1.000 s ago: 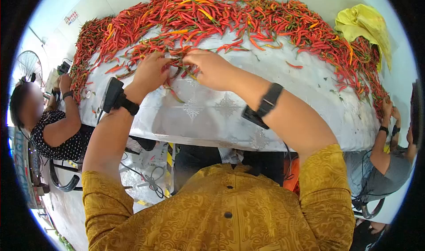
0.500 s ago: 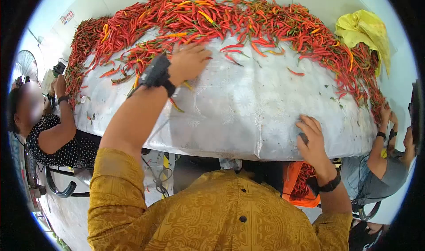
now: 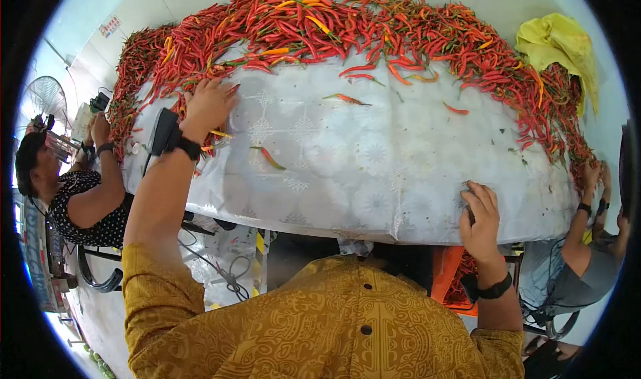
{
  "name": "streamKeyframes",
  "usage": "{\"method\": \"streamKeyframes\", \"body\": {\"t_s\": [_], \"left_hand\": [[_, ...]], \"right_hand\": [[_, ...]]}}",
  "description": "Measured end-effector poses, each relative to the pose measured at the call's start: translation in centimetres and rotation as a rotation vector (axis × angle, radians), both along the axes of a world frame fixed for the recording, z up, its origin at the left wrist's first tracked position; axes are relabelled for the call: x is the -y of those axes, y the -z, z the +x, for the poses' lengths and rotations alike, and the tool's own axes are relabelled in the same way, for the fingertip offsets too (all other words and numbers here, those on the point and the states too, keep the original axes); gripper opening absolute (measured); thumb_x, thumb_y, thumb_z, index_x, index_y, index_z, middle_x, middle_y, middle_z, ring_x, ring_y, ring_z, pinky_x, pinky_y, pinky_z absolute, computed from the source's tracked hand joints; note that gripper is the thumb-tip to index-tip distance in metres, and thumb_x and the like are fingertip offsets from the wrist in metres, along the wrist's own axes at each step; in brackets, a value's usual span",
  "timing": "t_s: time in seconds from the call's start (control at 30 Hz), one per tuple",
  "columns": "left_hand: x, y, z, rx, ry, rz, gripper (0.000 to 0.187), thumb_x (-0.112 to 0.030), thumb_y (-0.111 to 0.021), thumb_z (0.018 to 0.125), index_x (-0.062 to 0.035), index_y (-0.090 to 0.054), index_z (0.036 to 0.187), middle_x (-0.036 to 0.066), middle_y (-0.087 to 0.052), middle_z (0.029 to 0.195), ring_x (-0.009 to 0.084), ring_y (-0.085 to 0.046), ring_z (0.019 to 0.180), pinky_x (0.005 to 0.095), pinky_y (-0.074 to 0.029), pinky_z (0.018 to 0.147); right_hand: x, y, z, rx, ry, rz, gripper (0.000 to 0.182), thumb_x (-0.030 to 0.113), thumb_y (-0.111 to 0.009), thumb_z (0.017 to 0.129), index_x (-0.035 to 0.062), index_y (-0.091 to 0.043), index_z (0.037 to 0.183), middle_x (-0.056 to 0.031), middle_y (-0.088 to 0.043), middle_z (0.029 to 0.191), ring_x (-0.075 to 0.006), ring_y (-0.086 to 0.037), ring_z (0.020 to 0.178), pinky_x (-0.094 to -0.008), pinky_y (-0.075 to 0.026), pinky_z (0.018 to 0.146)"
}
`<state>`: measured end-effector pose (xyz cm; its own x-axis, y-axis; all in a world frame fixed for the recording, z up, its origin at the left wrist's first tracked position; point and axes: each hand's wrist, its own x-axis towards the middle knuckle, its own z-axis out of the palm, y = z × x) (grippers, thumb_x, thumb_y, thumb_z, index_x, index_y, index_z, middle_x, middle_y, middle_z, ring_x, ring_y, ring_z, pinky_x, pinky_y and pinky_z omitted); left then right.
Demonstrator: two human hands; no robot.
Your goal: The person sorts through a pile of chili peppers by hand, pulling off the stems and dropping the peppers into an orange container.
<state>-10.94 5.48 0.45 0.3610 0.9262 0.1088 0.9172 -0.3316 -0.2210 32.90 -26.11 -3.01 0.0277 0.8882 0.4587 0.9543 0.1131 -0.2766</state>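
Note:
My left hand (image 3: 209, 108) lies spread over red chili peppers (image 3: 181, 105) on the left of the silvery patterned tablecloth (image 3: 320, 158). Its palm hides some peppers, and a yellow one (image 3: 220, 134) shows beside the wrist. A red-green chili (image 3: 268, 157) lies by itself to the right of that wrist. Farther right is an orange-red chili (image 3: 346, 100). Near the table's front right edge, my right hand (image 3: 481, 220) rests with fingers loosely bent and the thumb apart; I see no pepper in it. Both wrists wear black bands.
A long heap of chilies (image 3: 294, 22) runs along the table's back and down both sides. A yellow bag (image 3: 557, 45) sits at the back right. Co-workers' hands touch peppers at either end. An orange container (image 3: 446, 272) with chilies stands below the front edge.
My left hand has swept left across the cloth, and peppers near it have shifted left. The chili by my left wrist now lies uncovered. My right hand has moved slightly right.

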Motion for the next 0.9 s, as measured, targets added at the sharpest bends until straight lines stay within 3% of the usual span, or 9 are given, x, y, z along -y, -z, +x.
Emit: {"method": "streamKeyframes", "body": {"t_s": [0.03,0.1,0.2,0.33,0.47,0.63,0.73,0.83,0.9], "left_hand": [[0.3,0.0,0.4,0.070,0.104,0.016,0.042,-0.033,-0.053,0.086,-0.0123,-0.052,0.123,0.009,-0.045,0.133,0.0305,-0.036,0.127,0.0476,-0.032,0.102],[3.4,1.2,1.8,0.272,0.609,-0.078,0.043,-0.032,-0.056,0.085,-0.0135,-0.052,0.123,0.007,-0.045,0.134,0.0300,-0.035,0.128,0.0522,-0.030,0.102],[8.7,0.9,3.7,0.227,0.648,-0.123,0.039,-0.033,-0.058,0.083,-0.0175,-0.055,0.120,0.007,-0.050,0.128,0.0276,-0.042,0.121,0.0571,-0.034,0.094],[3.7,1.9,-0.4,-0.025,0.480,0.066,0.034,-0.027,-0.059,0.080,-0.0152,-0.059,0.112,0.007,-0.054,0.120,0.0272,-0.045,0.118,0.0547,-0.033,0.095],[-1.5,-0.1,-2.0,0.027,0.275,0.092,0.033,-0.024,-0.059,0.078,-0.0123,-0.061,0.108,0.008,-0.054,0.118,0.0280,-0.044,0.118,0.0547,-0.034,0.094],[-7.8,-0.4,2.2,0.298,0.314,0.161,0.044,-0.033,-0.060,0.080,-0.0102,-0.057,0.118,0.013,-0.050,0.126,0.0331,-0.045,0.118,0.0454,-0.037,0.097],[-7.7,0.1,5.2,0.142,0.113,0.163,0.054,-0.041,-0.059,0.082,-0.0103,-0.052,0.126,0.016,-0.048,0.130,0.0336,-0.044,0.121,0.0395,-0.036,0.100],[-11.3,2.5,3.9,0.248,0.105,-0.096,0.060,-0.046,-0.057,0.082,-0.0118,-0.047,0.130,0.017,-0.044,0.134,0.0328,-0.038,0.127,0.0417,-0.033,0.103],[-14.2,4.0,1.1,0.270,0.211,-0.222,0.067,-0.051,-0.058,0.080,-0.0143,-0.043,0.134,0.015,-0.028,0.145,0.0311,-0.030,0.132,0.0521,-0.032,0.102]], "right_hand": [[0.0,0.0,0.0,0.016,0.002,0.005,0.033,-0.004,-0.055,0.065,-0.0004,-0.060,0.097,-0.0174,-0.056,0.114,-0.0374,-0.049,0.106,-0.0430,-0.041,0.091],[0.1,-0.1,0.0,0.000,0.005,0.001,0.033,-0.004,-0.055,0.065,-0.0004,-0.060,0.097,-0.0174,-0.056,0.114,-0.0375,-0.049,0.106,-0.0429,-0.041,0.091],[0.1,-0.1,0.0,-0.013,0.008,-0.007,0.033,-0.004,-0.055,0.065,-0.0003,-0.060,0.097,-0.0174,-0.056,0.113,-0.0375,-0.050,0.105,-0.0428,-0.042,0.090],[0.1,0.0,0.1,-0.002,0.009,-0.006,0.033,-0.004,-0.055,0.064,-0.0006,-0.060,0.097,-0.0176,-0.057,0.113,-0.0377,-0.050,0.105,-0.0427,-0.042,0.090],[-0.1,0.1,0.1,-0.024,0.012,-0.013,0.032,-0.004,-0.055,0.064,-0.0006,-0.059,0.096,-0.0170,-0.057,0.113,-0.0379,-0.050,0.105,-0.0429,-0.042,0.090],[0.0,0.2,0.1,-0.015,0.034,0.003,0.031,-0.003,-0.055,0.063,-0.0003,-0.059,0.093,-0.0168,-0.057,0.112,-0.0371,-0.051,0.103,-0.0433,-0.043,0.089],[0.0,0.0,0.4,-0.035,0.017,-0.007,0.031,-0.003,-0.055,0.062,-0.0003,-0.059,0.093,-0.0169,-0.057,0.111,-0.0365,-0.051,0.103,-0.0430,-0.043,0.088],[0.0,0.2,0.5,-0.071,-0.003,-0.001,0.030,-0.002,-0.055,0.063,0.0001,-0.058,0.093,-0.0166,-0.057,0.111,-0.0361,-0.051,0.103,-0.0433,-0.042,0.089],[0.0,0.2,0.5,-0.099,0.005,-0.012,0.031,-0.001,-0.056,0.063,0.0009,-0.059,0.094,-0.0172,-0.057,0.111,-0.0359,-0.052,0.103,-0.0450,-0.040,0.092]]}}
